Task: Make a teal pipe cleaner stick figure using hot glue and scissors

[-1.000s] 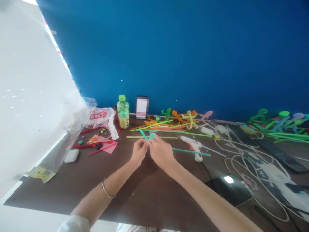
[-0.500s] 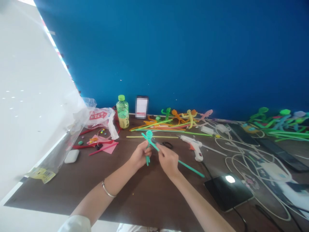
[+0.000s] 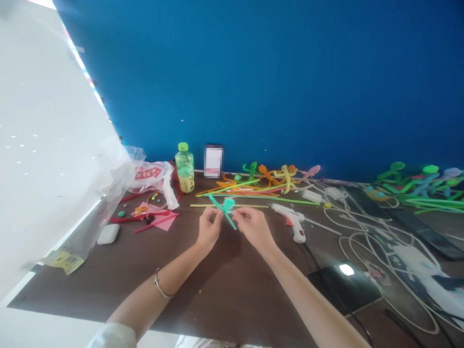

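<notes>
My left hand [image 3: 208, 229] and right hand [image 3: 254, 228] are closed, pinching the teal pipe-cleaner figure [image 3: 227, 206] between them, above the middle of the table [image 3: 217, 295]. Its long stem slants from far left down toward my right hand, the nearer one to its lower end.

Beyond the left hand [image 3: 208, 229] and right hand [image 3: 255, 228], a deep blue wall [image 3: 253, 82] rises from the back edge of the dark brown table [image 3: 232, 295] and fills the upper view. Left of the left hand, a broad white panel [image 3: 47, 145] slants up and meets the blue wall along a thin multicoloured strip [image 3: 85, 72]. Below both hands, a pale band [image 3: 43, 328] runs beyond the table's near edge. Bright, even light falls across the wall and the white panel, and no window shows.
</notes>
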A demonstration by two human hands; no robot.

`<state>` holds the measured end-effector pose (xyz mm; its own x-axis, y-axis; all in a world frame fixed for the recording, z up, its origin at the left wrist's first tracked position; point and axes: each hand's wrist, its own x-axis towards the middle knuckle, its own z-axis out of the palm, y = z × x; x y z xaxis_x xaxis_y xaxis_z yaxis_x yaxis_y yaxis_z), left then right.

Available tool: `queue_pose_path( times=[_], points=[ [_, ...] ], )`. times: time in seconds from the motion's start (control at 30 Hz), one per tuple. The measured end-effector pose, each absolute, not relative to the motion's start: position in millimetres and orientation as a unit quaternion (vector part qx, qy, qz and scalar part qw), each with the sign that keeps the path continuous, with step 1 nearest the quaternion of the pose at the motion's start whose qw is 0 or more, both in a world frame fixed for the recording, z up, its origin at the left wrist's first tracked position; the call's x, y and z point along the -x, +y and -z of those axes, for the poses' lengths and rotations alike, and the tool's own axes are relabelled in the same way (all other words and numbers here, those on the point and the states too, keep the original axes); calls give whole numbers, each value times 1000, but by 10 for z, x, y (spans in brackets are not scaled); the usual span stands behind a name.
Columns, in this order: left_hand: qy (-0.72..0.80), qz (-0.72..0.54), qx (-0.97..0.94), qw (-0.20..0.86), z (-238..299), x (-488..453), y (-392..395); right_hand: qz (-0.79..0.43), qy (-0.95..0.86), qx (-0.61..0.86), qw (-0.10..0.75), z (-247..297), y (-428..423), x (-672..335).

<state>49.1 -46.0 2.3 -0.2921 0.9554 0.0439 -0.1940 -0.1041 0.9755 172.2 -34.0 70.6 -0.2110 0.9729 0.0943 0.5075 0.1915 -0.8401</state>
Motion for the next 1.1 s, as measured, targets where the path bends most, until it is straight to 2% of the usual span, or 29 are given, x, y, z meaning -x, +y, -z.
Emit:
queue_pose_path(
  times=[0.07, 0.13, 0.37, 0.67, 0.87, 0.97, 1.1],
  points=[
    [501, -655, -385, 414, -12, -499, -472, -382, -680, 512, 359, -643, -463, -1620],
    [498, -665, -378, 409, 4, -512, -475, -357, -690, 498, 384, -575, -559, -1551],
    [390, -671, -307, 551, -19, -563, -467, -138, -776, 443, 427, -310, -579, -1577],
    [324, -651, -236, 645, -92, -539, -479, 40, -869, 336, 361, -158, -455, -1775],
    [275, -565, -223, 745, -84, -471, -463, 50, -871, 377, 311, -228, -280, -2008],
    [298, -554, -282, 724, -94, -466, -456, 37, -871, 398, 284, -426, -200, -2080],
    [370, -567, -381, 630, -82, -508, -464, 37, -867, 441, 228, -693, -190, -2056]
  ],
)
